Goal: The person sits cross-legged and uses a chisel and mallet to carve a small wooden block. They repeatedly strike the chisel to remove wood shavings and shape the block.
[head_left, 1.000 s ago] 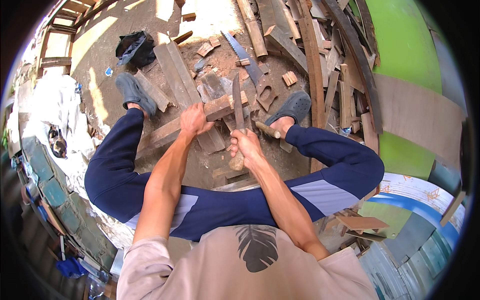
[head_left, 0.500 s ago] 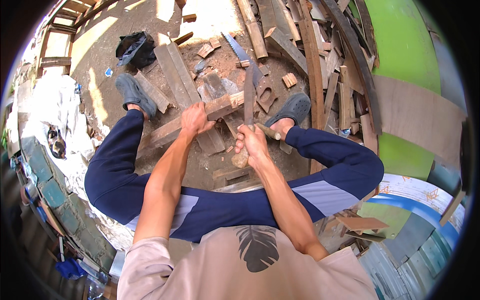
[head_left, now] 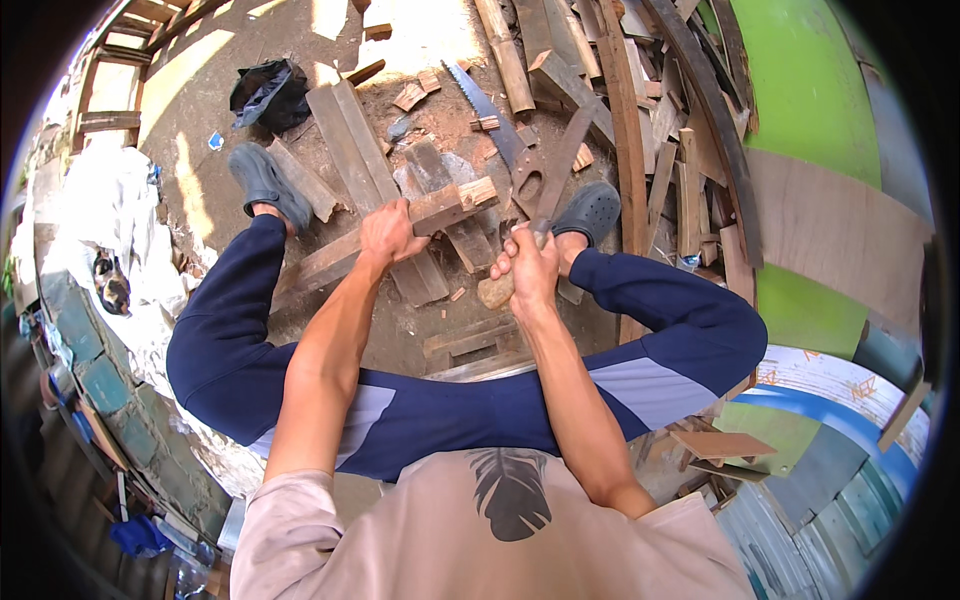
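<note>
A wooden beam lies slantwise across boards between the person's feet; a long knife points forward and right, its blade apart from the beam's rough end; a saw lies flat beyond; the left hand curls over the beam, gripping it; the right hand is wrapped around the knife's handle.

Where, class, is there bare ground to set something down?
Between the bag and the slatted frame; a smaller patch this side of the beam, between the left arm and the low boards. Crowded: around the saw and in the plank pile at right.
</note>
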A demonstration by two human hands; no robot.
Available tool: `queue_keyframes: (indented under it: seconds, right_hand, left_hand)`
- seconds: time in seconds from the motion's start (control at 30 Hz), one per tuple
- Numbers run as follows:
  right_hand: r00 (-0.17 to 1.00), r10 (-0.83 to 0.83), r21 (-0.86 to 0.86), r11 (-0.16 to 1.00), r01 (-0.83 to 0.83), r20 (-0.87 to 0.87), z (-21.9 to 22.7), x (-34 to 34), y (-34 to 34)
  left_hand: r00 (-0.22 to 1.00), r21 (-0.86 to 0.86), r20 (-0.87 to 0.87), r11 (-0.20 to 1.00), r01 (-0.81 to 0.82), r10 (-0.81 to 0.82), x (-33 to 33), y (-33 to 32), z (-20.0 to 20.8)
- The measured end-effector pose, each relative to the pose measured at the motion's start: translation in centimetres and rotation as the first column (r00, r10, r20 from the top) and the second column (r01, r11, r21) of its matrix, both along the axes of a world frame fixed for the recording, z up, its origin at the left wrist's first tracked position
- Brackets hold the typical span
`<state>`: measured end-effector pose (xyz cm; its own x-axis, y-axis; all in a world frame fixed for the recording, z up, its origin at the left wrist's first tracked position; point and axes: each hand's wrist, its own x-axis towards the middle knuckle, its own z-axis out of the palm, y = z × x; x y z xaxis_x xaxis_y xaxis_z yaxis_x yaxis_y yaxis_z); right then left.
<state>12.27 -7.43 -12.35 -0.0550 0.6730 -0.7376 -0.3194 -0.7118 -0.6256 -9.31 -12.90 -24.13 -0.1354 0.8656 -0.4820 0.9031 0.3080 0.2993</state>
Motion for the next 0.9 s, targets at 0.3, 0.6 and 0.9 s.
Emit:
queue_keyframes:
  seconds: [0.3, 0.6, 0.9]
  right_hand:
    - [0.972, 0.218, -0.336, 0.912, -0.236, -0.091, -1.1, -1.5, -1.7]
    - [0.948, 0.289, -0.243, 0.937, -0.251, 0.136, -1.9, -1.8, -2.8]
    - [0.993, -0.055, 0.099, 0.994, 0.045, 0.102, 0.7, -0.6, 0.5]
  left_hand:
    - [1.0, -0.031, 0.023, 0.999, 0.009, -0.008, -0.1, 1.4, 0.3]
    - [0.999, 0.05, 0.017, 0.998, 0.039, -0.04, -0.2, 0.3, -0.6]
    - [1.0, -0.034, 0.006, 0.999, 0.003, -0.003, 0.1, 0.7, 0.3]
